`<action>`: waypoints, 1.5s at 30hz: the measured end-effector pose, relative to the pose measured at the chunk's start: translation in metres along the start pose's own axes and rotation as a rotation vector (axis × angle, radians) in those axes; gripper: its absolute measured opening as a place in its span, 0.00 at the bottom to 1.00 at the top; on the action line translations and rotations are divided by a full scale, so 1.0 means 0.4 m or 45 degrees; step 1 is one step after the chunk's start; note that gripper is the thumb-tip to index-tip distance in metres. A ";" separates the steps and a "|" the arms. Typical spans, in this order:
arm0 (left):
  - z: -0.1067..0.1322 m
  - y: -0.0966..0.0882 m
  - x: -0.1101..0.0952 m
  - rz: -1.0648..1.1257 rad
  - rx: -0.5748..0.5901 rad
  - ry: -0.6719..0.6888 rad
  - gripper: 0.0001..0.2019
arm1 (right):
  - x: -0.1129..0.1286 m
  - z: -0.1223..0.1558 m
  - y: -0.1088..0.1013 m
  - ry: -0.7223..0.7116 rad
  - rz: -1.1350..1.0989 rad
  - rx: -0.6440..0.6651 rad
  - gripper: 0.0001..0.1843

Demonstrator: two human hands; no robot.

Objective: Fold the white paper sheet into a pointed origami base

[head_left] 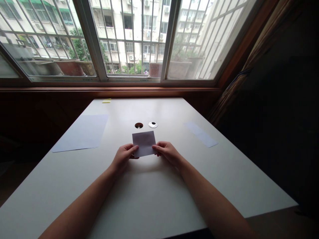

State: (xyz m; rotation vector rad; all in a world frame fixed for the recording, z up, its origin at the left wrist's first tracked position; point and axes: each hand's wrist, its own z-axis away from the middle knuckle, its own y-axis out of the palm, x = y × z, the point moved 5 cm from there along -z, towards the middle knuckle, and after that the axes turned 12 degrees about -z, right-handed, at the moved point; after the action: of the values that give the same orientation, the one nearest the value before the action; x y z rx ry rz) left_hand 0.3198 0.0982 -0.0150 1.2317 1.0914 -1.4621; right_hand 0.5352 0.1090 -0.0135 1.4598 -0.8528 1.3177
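A small, nearly square piece of paper (144,143) is held up above the table, looking greyish against the window light. My left hand (124,155) pinches its left edge, thumb on the near face and fingers behind. On the opposite edge, my right hand (166,152) grips the paper the same way. The sheet looks flat and slightly tilted; whether it is folded I cannot tell. Its far side is hidden from me.
White sheets (82,132) lie on the left of the white table (149,199), a paper strip (201,134) on the right. Beyond my hands are a round hole (139,125) and a silvery ring-shaped cover (153,124). Yellow slips (106,101) lie near the far edge, below a barred window (132,39).
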 end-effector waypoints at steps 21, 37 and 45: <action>-0.009 -0.036 -0.004 -0.001 -0.104 0.063 0.17 | -0.008 0.018 -0.019 0.263 0.098 0.235 0.22; 0.018 0.016 -0.028 -0.367 0.306 0.020 0.20 | -0.004 0.016 -0.012 0.139 0.189 0.193 0.25; 0.015 0.026 -0.035 -0.400 0.118 0.114 0.19 | 0.007 0.024 0.030 0.107 0.271 0.338 0.25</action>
State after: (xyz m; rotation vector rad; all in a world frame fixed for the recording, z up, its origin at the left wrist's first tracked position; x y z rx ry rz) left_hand 0.3303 0.0917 -0.0011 1.2403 1.3374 -1.7226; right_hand 0.5275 0.0965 -0.0079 1.5347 -0.8192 1.6925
